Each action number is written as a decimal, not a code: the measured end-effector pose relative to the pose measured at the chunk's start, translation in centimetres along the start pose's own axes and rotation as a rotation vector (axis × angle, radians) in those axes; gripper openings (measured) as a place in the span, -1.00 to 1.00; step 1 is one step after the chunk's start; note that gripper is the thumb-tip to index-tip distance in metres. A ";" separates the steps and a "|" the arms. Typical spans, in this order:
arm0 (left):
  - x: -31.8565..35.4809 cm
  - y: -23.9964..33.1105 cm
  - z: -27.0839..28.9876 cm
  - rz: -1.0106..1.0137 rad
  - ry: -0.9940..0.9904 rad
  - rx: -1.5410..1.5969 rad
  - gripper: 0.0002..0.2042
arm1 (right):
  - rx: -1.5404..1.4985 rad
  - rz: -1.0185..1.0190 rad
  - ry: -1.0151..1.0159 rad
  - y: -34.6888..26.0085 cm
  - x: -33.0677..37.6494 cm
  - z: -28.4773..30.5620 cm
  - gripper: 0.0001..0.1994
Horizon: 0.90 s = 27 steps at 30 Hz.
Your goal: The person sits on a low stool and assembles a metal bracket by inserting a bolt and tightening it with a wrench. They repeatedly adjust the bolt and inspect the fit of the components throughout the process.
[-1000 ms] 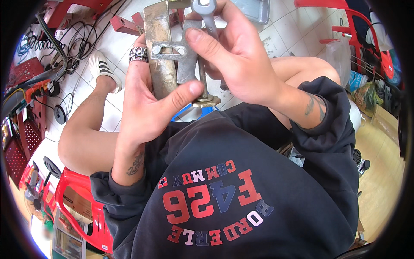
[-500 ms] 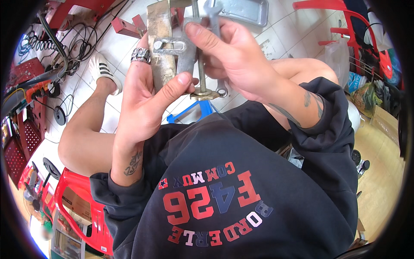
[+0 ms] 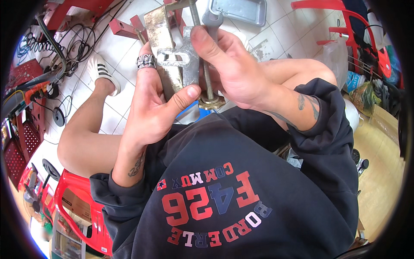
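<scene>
My left hand (image 3: 157, 101) is closed round a worn metal bracket (image 3: 158, 30) made of flat plates, its thumb against the lower end of a grey slotted piece (image 3: 177, 57). A threaded rod (image 3: 208, 82) runs along the right of the bracket, with a brass-coloured flanged nut (image 3: 212, 103) at its near end. My right hand (image 3: 237, 69) is closed too, holding a wrench (image 3: 212, 18) whose open jaw sticks up past the fingers. Its thumb presses on the top of the slotted piece. The rest of the wrench is hidden by the hand.
On the tiled floor ahead lies a grey metal tray (image 3: 246, 11). Red metal legs (image 3: 125, 29) stand beyond my left hand, with black cables (image 3: 79, 47) further left. Red plastic chairs (image 3: 69, 183) are at both sides. Below the bracket shows a blue object (image 3: 194, 113).
The bracket has tilted, its near end and the rod's nut swinging to the right. The wrench's ring end, visible beside the nut before, is now hidden. Both hands keep their hold.
</scene>
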<state>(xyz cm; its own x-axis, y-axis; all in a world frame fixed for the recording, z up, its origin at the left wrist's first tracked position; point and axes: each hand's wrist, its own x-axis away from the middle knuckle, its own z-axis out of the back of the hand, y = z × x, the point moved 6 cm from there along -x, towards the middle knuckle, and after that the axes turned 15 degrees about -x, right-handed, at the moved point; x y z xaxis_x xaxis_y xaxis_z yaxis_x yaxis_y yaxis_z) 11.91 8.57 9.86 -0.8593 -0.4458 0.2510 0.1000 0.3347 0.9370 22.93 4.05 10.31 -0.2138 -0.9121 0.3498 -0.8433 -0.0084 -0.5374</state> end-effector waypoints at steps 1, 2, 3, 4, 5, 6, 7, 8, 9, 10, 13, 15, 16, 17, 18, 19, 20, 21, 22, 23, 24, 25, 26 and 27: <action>0.0 0.2 -0.1 -0.033 0.032 0.007 -0.23 | 0.012 -0.023 0.005 0.0 -0.1 0.1 -0.63; 0.0 0.5 -0.2 -0.066 0.065 0.014 -0.24 | 0.024 -0.046 0.010 -0.2 -0.2 0.2 -0.63; -0.1 0.8 -0.2 -0.073 0.087 0.019 -0.26 | 0.040 -0.065 0.016 -0.5 -0.4 0.3 -0.63; -0.2 1.2 -0.1 -0.080 0.110 0.024 -0.29 | 0.055 -0.076 -0.055 -1.1 -0.6 0.4 -0.64; -0.2 1.5 0.0 -0.086 0.134 0.029 -0.31 | 0.069 -0.087 -0.126 -1.8 -0.8 0.7 -0.64; -0.2 1.0 0.8 -0.041 0.168 0.056 -0.36 | 0.080 -0.098 -0.198 -2.2 -0.9 0.6 -0.63; -0.2 0.9 1.1 -0.047 0.217 0.125 -0.40 | 0.108 -0.093 -0.159 -2.2 -0.9 0.6 -0.63; -0.2 1.0 1.0 -0.037 0.206 0.076 -0.40 | 0.136 -0.087 -0.120 -2.2 -0.8 0.3 -0.63; -0.2 1.1 1.0 -0.027 0.193 0.029 -0.40 | 0.165 -0.080 -0.077 -2.1 -0.7 0.0 -0.63; -0.1 1.1 0.9 -0.023 0.168 0.031 -0.40 | 0.188 -0.063 -0.029 -2.0 -0.7 0.1 -0.62; 0.1 1.0 0.8 -0.004 0.105 0.067 -0.39 | 0.155 -0.138 -0.098 -1.7 -0.6 -0.3 -0.62; 0.3 1.2 0.6 0.014 0.077 0.131 -0.37 | 0.189 -0.132 -0.099 -1.7 -0.4 -0.2 -0.64; 0.2 1.1 0.6 -0.010 0.037 0.148 -0.38 | 0.180 -0.108 -0.087 -1.7 -0.2 -0.6 -0.64; 0.1 0.7 0.7 0.014 0.040 0.187 -0.40 | 0.171 -0.083 -0.074 -1.7 -0.2 -0.8 -0.63; 0.0 0.4 0.7 0.038 0.044 0.226 -0.41 | 0.217 -0.067 -0.081 -1.8 -0.3 -0.9 -0.63; -0.1 0.0 0.7 0.062 0.047 0.265 -0.42 | 0.264 -0.051 -0.088 -2.0 -0.4 -1.1 -0.63; 0.1 -0.6 1.1 0.079 0.017 0.279 -0.56 | 0.310 -0.036 -0.096 -2.1 -0.6 -1.1 -0.63; 0.1 -0.6 1.2 0.108 -0.002 0.282 -0.61 | 0.287 -0.063 -0.114 -2.0 -0.6 -1.1 -0.64; 0.2 -0.6 1.2 0.137 -0.022 0.286 -0.66 | 0.263 -0.090 -0.132 -1.9 -0.5 -0.9 -0.64; 0.2 -0.6 1.2 0.167 -0.041 0.289 -0.71 | 0.240 -0.118 -0.150 -1.8 -0.4 -0.8 -0.65; 0.3 -1.0 1.5 0.192 -0.046 0.318 -0.78 | 0.204 -0.152 -0.159 -1.7 -0.5 -0.5 -0.66; 0.2 -1.1 1.5 0.189 -0.046 0.303 -0.74 | 0.168 -0.186 -0.168 -1.7 -0.6 -0.3 -0.68; 0.2 -1.2 1.4 0.185 -0.046 0.289 -0.71 | 0.132 -0.219 -0.177 -1.6 -0.6 -0.2 -0.69; 0.2 -1.3 1.5 0.184 -0.041 0.273 -0.68 | 0.216 -0.221 -0.199 -1.7 -0.6 -0.3 -0.71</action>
<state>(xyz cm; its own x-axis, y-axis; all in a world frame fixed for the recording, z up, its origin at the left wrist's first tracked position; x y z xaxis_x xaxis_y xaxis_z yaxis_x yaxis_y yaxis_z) 10.87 9.27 8.34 -0.8596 -0.3251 0.3942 0.1215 0.6193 0.7757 24.38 4.73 11.28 0.0802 -0.9403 0.3307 -0.7302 -0.2813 -0.6226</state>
